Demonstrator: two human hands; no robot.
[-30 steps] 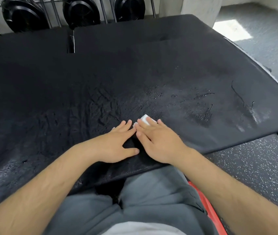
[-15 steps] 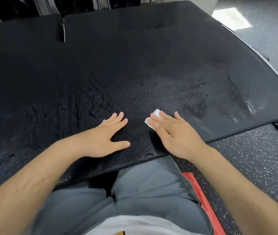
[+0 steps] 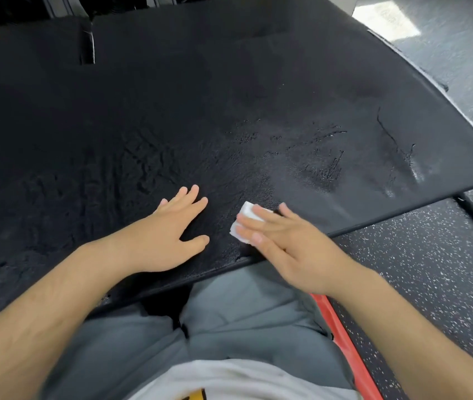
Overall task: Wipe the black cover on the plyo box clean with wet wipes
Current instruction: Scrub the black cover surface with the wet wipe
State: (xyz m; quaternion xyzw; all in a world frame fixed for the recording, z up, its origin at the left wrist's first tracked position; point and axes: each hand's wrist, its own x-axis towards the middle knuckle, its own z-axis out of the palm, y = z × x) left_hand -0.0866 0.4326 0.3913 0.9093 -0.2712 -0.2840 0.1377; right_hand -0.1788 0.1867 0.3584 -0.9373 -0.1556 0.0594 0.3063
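Rightward slid right hand [image 3: 290, 249], flat on wipe [image 3: 245, 215]; left hand [image 3: 169, 238] flat on wrinkled cover [image 3: 229, 111] beside speckled floor [image 3: 417, 269].

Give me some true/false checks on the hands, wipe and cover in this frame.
1. The right hand presses a white wipe onto the cover with straight fingers. True.
2. The left hand holds a second wipe. False: it lies flat on the cover with nothing in it.
3. The wipe sits close to the cover's near edge. True.
4. The two hands touch. False: bare cover shows between them.
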